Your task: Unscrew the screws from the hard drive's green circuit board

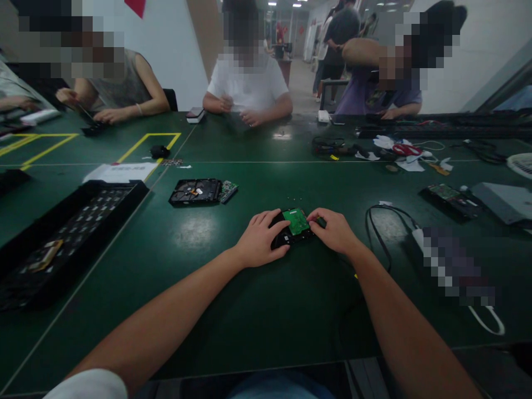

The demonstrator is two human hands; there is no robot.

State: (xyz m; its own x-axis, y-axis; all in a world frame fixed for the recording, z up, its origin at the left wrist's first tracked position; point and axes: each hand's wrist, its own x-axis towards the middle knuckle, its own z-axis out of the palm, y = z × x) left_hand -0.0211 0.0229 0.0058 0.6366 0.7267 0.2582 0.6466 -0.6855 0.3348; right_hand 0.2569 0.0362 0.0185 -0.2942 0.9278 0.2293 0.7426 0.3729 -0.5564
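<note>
A black hard drive [279,237] with a green circuit board [296,221] facing up lies on the table in front of me. My left hand [262,239] grips its left side, thumb at the near edge and fingers across the top. At the drive's right edge, my right hand [333,228] is closed in a pinch, with a small dark piece [321,221] showing by the fingers; its kind is unclear. A few tiny bits, perhaps screws [294,198], lie just beyond the drive.
Another hard drive [195,192] sits left of centre beside a loose circuit board [228,191]. A long black tray [75,221] holds several small parts. At right are a black cable [376,233], a partly blurred pouch [453,260] and another drive [451,200]. Several people sit opposite.
</note>
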